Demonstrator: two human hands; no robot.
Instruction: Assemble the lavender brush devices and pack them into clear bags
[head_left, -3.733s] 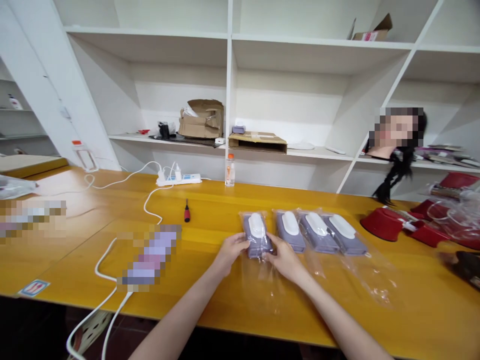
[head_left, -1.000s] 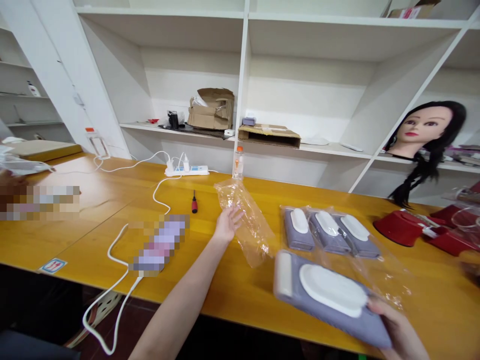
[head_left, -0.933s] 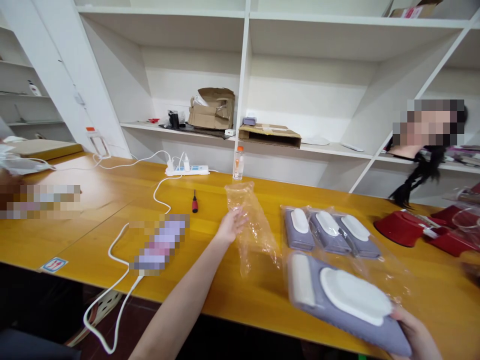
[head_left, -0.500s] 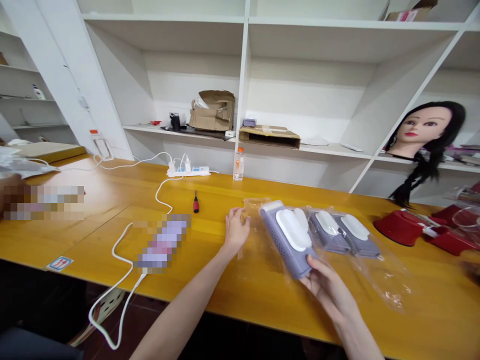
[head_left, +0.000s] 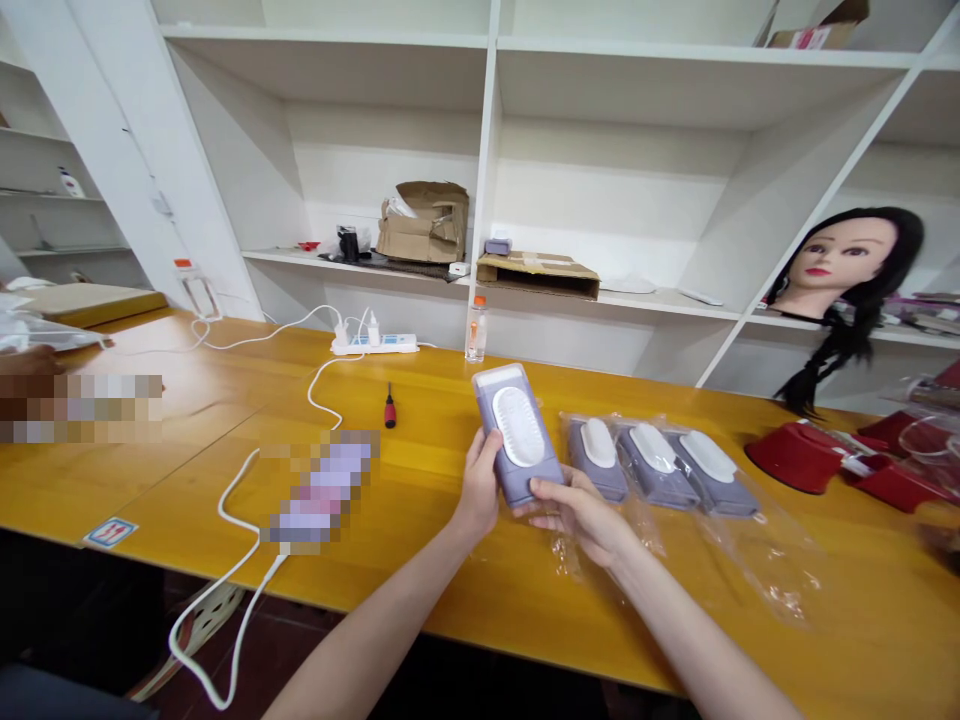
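Observation:
Held up over the table is a purple device (head_left: 529, 478) with a white oval brush-like part on its face. My left hand (head_left: 480, 485) grips its left side, thumb on the front. At its lower right corner my right hand (head_left: 581, 510) holds it between thumb and fingers. Three similar purple devices lie in clear plastic on the table to the right: a near one (head_left: 598, 445), a middle one (head_left: 654, 450) and a far one (head_left: 709, 458).
A red-handled screwdriver (head_left: 390, 410), a small bottle (head_left: 476, 330) and a power strip (head_left: 379, 343) are on the table (head_left: 225, 400). A white cable runs to a blurred phone-like object (head_left: 322, 495). Red holders (head_left: 795, 455) are at right. Another person's hand (head_left: 30, 385) is at far left.
The held device has moved left and turned more upright, uncovering the nearest bagged one. My left hand has taken hold of it, and my right hand has moved left with it.

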